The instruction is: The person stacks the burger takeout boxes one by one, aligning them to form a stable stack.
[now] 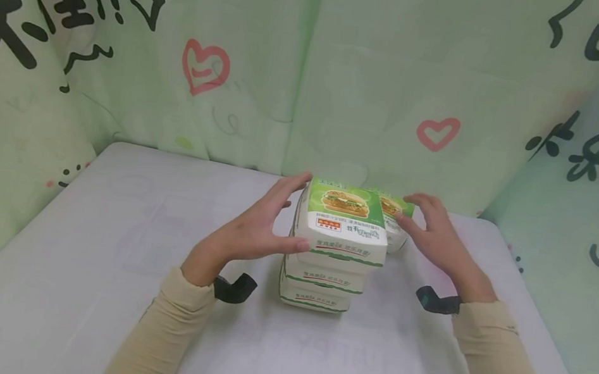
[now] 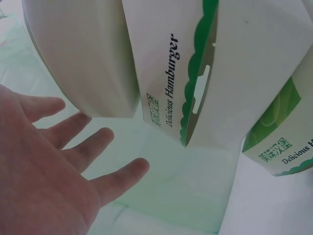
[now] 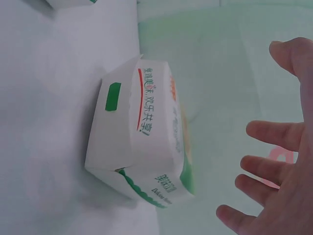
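Note:
Several white-and-green hamburger boxes stand on the table, three of them stacked, with the top box [image 1: 349, 219] showing a burger picture. Beneath it are a middle box [image 1: 321, 274] and a bottom box [image 1: 313, 299]. Behind the stack to the right is another hamburger box [image 1: 397, 239], seen more fully as a lone closed box [image 3: 146, 127] in the right wrist view. My left hand [image 1: 256, 226] is at the stack's left side, fingers extended and thumb near the top box's front corner. My right hand [image 1: 436, 235] hovers by the rear box, fingers spread, apart from it in the right wrist view.
The white table [image 1: 160, 321] runs back to a pale green curtain [image 1: 383, 84] with red hearts and black lettering. Similar cloth hangs on both sides. A black wrist mount [image 1: 236, 288] juts from the left wrist, and another mount [image 1: 437, 300] from the right.

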Demonstrator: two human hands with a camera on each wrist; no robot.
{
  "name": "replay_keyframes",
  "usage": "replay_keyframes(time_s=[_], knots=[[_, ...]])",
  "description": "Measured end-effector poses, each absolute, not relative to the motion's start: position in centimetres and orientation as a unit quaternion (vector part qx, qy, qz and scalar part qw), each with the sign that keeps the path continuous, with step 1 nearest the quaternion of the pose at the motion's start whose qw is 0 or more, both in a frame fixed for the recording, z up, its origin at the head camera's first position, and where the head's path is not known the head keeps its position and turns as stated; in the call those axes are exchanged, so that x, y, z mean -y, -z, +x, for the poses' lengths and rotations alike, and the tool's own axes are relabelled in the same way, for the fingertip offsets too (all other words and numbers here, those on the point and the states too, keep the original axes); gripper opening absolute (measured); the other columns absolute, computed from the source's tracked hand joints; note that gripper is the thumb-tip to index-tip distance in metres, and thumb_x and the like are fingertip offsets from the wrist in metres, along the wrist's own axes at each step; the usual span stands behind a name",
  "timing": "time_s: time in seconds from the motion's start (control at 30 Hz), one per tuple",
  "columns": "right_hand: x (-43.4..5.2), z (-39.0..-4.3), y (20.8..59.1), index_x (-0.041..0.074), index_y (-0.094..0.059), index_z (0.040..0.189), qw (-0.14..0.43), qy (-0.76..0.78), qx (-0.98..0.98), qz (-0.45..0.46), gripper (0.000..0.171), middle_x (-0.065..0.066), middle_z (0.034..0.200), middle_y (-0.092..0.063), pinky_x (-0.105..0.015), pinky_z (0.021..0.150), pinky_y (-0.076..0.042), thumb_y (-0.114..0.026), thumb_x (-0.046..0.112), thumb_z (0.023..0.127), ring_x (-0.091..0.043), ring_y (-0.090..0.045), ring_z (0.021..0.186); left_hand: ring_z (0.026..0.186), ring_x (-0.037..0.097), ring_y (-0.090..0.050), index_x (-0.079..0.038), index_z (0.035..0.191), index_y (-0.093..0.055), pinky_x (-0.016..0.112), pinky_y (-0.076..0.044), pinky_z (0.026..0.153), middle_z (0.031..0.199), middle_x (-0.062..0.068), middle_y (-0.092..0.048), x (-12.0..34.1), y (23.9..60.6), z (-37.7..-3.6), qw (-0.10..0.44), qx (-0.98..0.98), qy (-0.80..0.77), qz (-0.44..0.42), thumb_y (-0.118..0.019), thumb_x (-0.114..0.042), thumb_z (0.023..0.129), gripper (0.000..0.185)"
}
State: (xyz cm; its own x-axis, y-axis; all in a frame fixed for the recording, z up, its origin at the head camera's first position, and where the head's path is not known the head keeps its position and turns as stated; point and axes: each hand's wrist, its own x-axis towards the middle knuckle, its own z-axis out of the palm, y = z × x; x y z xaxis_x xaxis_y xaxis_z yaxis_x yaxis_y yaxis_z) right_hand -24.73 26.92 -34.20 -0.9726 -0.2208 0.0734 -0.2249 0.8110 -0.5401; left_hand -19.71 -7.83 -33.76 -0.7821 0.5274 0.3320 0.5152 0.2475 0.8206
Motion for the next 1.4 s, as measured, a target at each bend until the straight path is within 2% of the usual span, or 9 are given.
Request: replay_keyframes(time_s=[0.23,0.33,0.47,0.7,0.87,1.03,1.13,1.3,1.4], knots=[[-27.6,-26.0,35.8,0.003,-0.032,0.151,-0.024,-0.270,0.958,0.096,0.076,-0.026,0.162,-0.010,-0.073,0.111,-0.021,-0.054,0.051,0.097,-0.049,-0.012,0.148,0.146,0.010,-0.024,-0.023,0.159,-0.016,0.045,-0.033,0.118,0.162,-0.004,-0.022,7.6,33.4,-19.7,-0.008,-0.784,-0.515,0.346,-0.071,-0.057,0.080,0.102],[-27.7,-26.3,36.4,0.006,-0.026,0.154,-0.039,-0.261,0.961,0.082,0.082,-0.024,0.164,-0.002,-0.076,0.109,-0.021,-0.056,0.054,0.095,-0.050,-0.008,0.148,0.146,0.009,-0.024,-0.025,0.158,-0.018,0.044,-0.033,0.118,0.161,-0.006,-0.022,7.5,33.3,-19.7,-0.010,-0.783,-0.515,0.350,-0.072,-0.051,0.080,0.098],[-27.7,-26.7,37.0,0.008,-0.023,0.156,-0.052,-0.249,0.964,0.076,0.083,-0.024,0.165,0.003,-0.078,0.107,-0.021,-0.058,0.051,0.095,-0.052,-0.006,0.148,0.145,0.010,-0.025,-0.024,0.157,-0.021,0.046,-0.033,0.118,0.160,-0.007,-0.023,7.3,33.2,-19.7,-0.011,-0.782,-0.515,0.350,-0.074,-0.040,0.080,0.096],[-27.4,-27.1,37.9,0.006,-0.020,0.156,-0.067,-0.243,0.965,0.073,0.082,-0.026,0.164,0.004,-0.077,0.108,-0.023,-0.061,0.039,0.093,-0.054,-0.006,0.146,0.141,0.011,-0.029,-0.021,0.156,-0.023,0.045,-0.034,0.117,0.157,-0.003,-0.028,7.2,33.1,-19.6,-0.019,-0.781,-0.513,0.355,-0.075,-0.033,0.080,0.093],[-27.4,-27.4,38.3,0.004,-0.026,0.152,-0.054,-0.244,0.965,0.074,0.078,-0.029,0.162,0.003,-0.077,0.108,-0.022,-0.063,0.036,0.092,-0.056,-0.006,0.145,0.141,0.011,-0.030,-0.020,0.156,-0.024,0.046,-0.034,0.116,0.157,-0.002,-0.029,7.2,33.2,-19.7,-0.022,-0.784,-0.509,0.354,-0.075,-0.033,0.081,0.092],[-27.4,-27.8,38.5,0.003,-0.027,0.150,-0.052,-0.251,0.964,0.071,0.076,-0.029,0.163,0.004,-0.077,0.109,-0.020,-0.063,0.035,0.091,-0.056,-0.004,0.146,0.141,0.012,-0.031,-0.016,0.155,-0.026,0.049,-0.034,0.116,0.157,-0.001,-0.030,7.2,33.2,-19.6,-0.022,-0.785,-0.508,0.354,-0.076,-0.031,0.081,0.091],[-27.3,-27.9,38.6,0.003,-0.025,0.151,-0.056,-0.261,0.961,0.066,0.078,-0.028,0.162,0.002,-0.075,0.110,-0.022,-0.064,0.034,0.091,-0.054,-0.008,0.146,0.141,0.013,-0.031,-0.016,0.156,-0.026,0.051,-0.033,0.116,0.157,-0.001,-0.030,7.2,33.1,-19.6,-0.020,-0.787,-0.506,0.352,-0.077,-0.031,0.081,0.092],[-27.4,-28.0,39.0,0.003,-0.024,0.151,-0.052,-0.267,0.960,0.062,0.083,-0.027,0.161,-0.002,-0.073,0.110,-0.026,-0.068,0.036,0.089,-0.051,-0.014,0.143,0.141,0.012,-0.031,-0.016,0.156,-0.025,0.049,-0.033,0.117,0.158,-0.003,-0.029,7.3,33.1,-19.6,-0.018,-0.793,-0.501,0.347,-0.077,-0.031,0.081,0.092],[-27.6,-28.1,39.2,0.004,-0.023,0.152,-0.053,-0.265,0.961,0.061,0.088,-0.026,0.162,0.000,-0.073,0.110,-0.025,-0.070,0.041,0.088,-0.051,-0.012,0.145,0.141,0.012,-0.031,-0.017,0.156,-0.026,0.046,-0.034,0.117,0.157,-0.004,-0.029,7.2,33.1,-19.6,-0.019,-0.794,-0.499,0.346,-0.077,-0.031,0.081,0.092]])
